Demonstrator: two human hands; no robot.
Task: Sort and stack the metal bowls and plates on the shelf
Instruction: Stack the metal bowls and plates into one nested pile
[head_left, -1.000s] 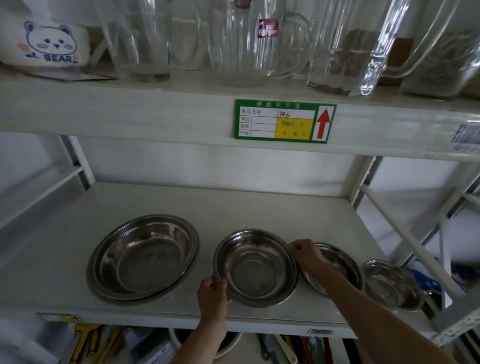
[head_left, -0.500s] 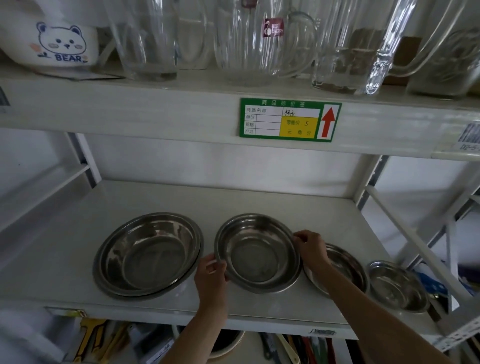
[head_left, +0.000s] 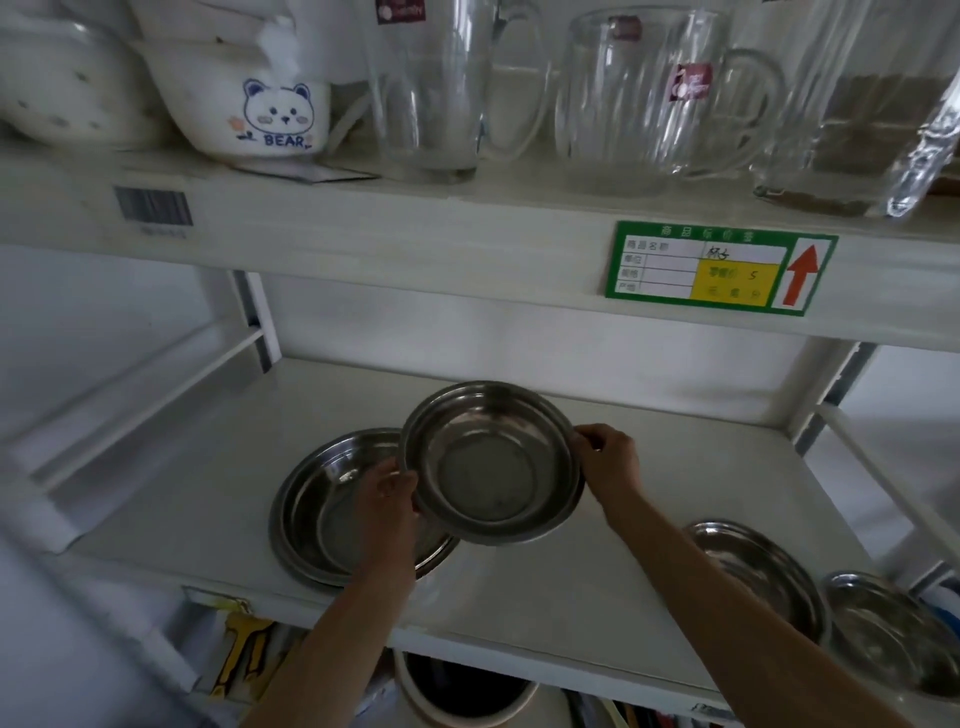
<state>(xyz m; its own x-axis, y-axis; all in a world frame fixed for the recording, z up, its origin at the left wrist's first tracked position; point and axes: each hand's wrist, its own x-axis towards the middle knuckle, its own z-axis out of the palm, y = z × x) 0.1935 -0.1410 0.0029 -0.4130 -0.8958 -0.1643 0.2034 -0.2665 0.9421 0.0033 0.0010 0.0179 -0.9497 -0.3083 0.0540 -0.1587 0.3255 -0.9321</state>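
Both hands lift a metal bowl (head_left: 491, 462) above the white shelf (head_left: 597, 587): left hand (head_left: 387, 491) pinches its rim at 9 o'clock, right hand (head_left: 608, 460) at 3 o'clock. A larger bowl (head_left: 317, 512) lies partly beneath; two more bowls (head_left: 763, 571) sit at 4 o'clock

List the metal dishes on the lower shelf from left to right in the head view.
Large bowl lying on the shelf → held bowl, gripped by the left hand and right hand → shallow plate → small dish at the right end.
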